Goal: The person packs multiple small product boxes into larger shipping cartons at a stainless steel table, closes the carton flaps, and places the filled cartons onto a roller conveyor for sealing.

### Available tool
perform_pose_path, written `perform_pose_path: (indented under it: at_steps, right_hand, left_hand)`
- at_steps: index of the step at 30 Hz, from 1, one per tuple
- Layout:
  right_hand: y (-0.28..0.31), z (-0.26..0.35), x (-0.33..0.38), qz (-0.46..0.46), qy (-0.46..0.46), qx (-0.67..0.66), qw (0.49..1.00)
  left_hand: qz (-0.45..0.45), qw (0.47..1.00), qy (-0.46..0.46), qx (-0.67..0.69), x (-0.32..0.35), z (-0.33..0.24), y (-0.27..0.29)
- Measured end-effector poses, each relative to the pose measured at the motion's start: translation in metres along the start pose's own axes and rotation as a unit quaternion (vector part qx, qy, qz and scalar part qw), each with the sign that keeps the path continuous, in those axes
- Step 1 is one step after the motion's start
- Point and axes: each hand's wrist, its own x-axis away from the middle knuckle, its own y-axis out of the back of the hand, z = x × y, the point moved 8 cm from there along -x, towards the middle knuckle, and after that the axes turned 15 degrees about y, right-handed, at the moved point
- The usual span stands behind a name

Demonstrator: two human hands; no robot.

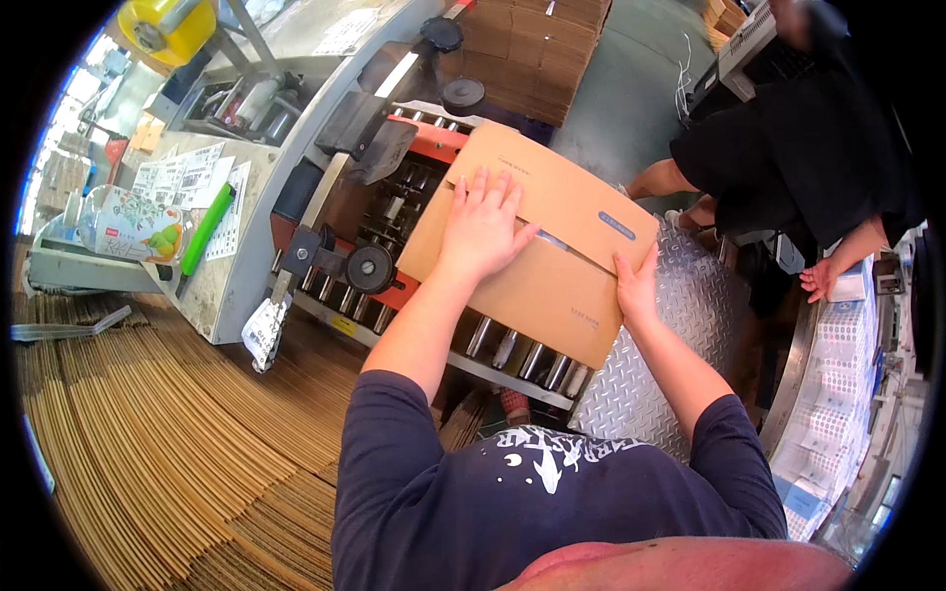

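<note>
A brown cardboard box (562,295) lies on the metal rollers of an orange-framed conveyor machine (532,360), its two top flaps folded in with a narrow gap between them. My left hand (483,227) rests flat on the top flaps, fingers stretched toward the far left edge. At the box's right end my right hand (637,286) lies against the side, thumb and fingers apart, fingers partly over the far side. A black round knob (371,268) of the machine sits left of the box.
Stacked flat cardboard (148,433) fills the lower left. A worktable (256,177) bears papers and a green cutter-like tool (207,229). More cardboard (537,54) stands behind the conveyor. A co-worker in black (788,158) is at right, beside a row of patterned white packages (828,384). Diamond-plate metal (680,325) lies right of the rollers.
</note>
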Motion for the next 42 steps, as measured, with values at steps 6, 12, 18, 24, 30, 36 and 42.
perform_pose_path:
  at_steps: [6, 12, 18, 24, 30, 36, 42]
  right_hand:
    - [-0.05, 0.026, -0.041, 0.042, 0.033, 0.013, 0.998]
    - [-0.123, 0.023, -0.057, 0.05, 0.065, 0.046, 0.996]
    - [-0.18, 0.047, -0.062, 0.047, 0.071, 0.125, 0.988]
    - [-0.198, 0.023, 0.02, 0.269, -0.164, -0.173, 0.933]
    - [-0.025, -0.145, 0.284, 0.724, 0.013, 0.265, 0.637]
    - [0.237, -0.24, 0.361, 0.725, -0.158, 0.289, 0.605]
    - [0.322, -0.247, 0.279, 0.511, -0.048, 0.387, 0.767]
  left_hand:
    - [-0.048, 0.998, 0.032, 0.01, -0.039, 0.047, -0.005]
    - [-0.028, 0.995, 0.089, 0.027, -0.041, 0.104, -0.006]
    - [0.064, 0.979, 0.158, -0.108, 0.052, 0.007, -0.017]
    - [0.019, 0.975, 0.202, -0.09, 0.039, 0.076, -0.002]
    - [-0.068, 0.955, 0.266, -0.115, 0.065, 0.108, -0.003]
    - [0.295, 0.943, 0.15, 0.026, 0.282, -0.019, -0.115]
    - [0.101, 0.969, 0.213, 0.077, 0.362, -0.006, 0.107]
